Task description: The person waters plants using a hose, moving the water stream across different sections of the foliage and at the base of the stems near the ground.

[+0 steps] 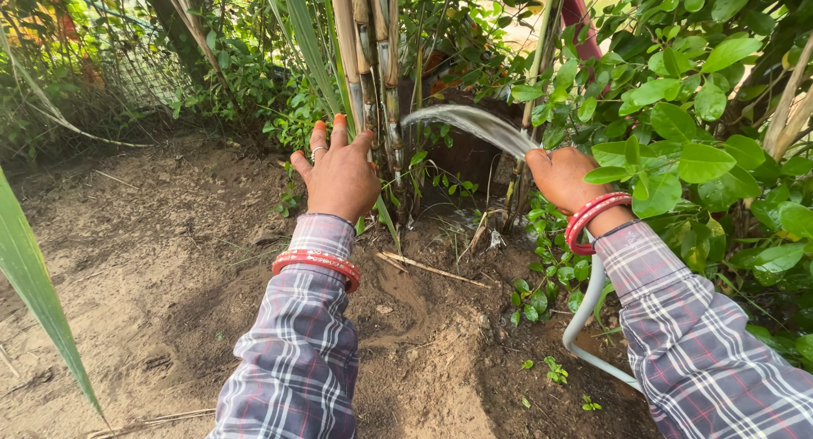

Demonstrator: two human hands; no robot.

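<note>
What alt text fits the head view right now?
The right hand grips a pale hose and sprays water leftward at tall cane stalks. The left hand is raised, fingers spread, beside the stalks, above bare soil; leafy bushes crowd the right.

Both sleeves [292, 354] have a grey-purple check pattern with white lines. The bangles [315, 262] are red. The hose [584, 320] is pale grey, the leaves [703, 160] bright green, the soil [152, 270] brown, and the fingernails [339, 119] orange.

A pale grey hose [584, 316] was held at its end, curving down beside green leaves. A water jet [470, 124] was arced leftward from it toward tall cane stalks [373, 58].
</note>
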